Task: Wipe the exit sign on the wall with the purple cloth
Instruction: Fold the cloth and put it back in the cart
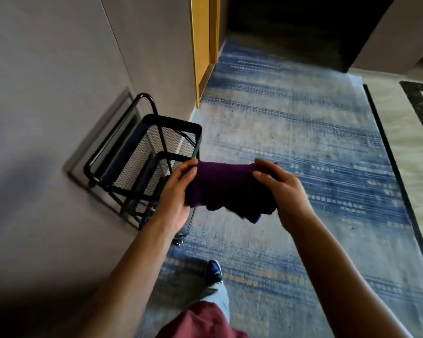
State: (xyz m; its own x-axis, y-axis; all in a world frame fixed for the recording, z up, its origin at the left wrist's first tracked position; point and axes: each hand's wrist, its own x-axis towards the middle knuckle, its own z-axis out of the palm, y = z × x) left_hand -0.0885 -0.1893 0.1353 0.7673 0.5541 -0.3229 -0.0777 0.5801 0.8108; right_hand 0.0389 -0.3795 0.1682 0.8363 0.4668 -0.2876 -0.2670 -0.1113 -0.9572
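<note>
I hold a folded purple cloth (226,189) between both hands, above the blue carpet. My left hand (175,198) grips its left end, fingers wrapped over the top edge. My right hand (282,191) grips the right end, thumb on top. The cloth's lower folds hang loose between my hands. No exit sign can be seen in this view; a recessed rectangular panel (122,113) low on the grey wall is partly hidden behind a cart.
A black wire-mesh cart (154,152) on wheels stands against the grey wall (47,93) at left. A wooden door frame (202,45) rises behind it. A blue patterned carpet (303,142) runs ahead into a dark doorway. My foot (214,269) is below.
</note>
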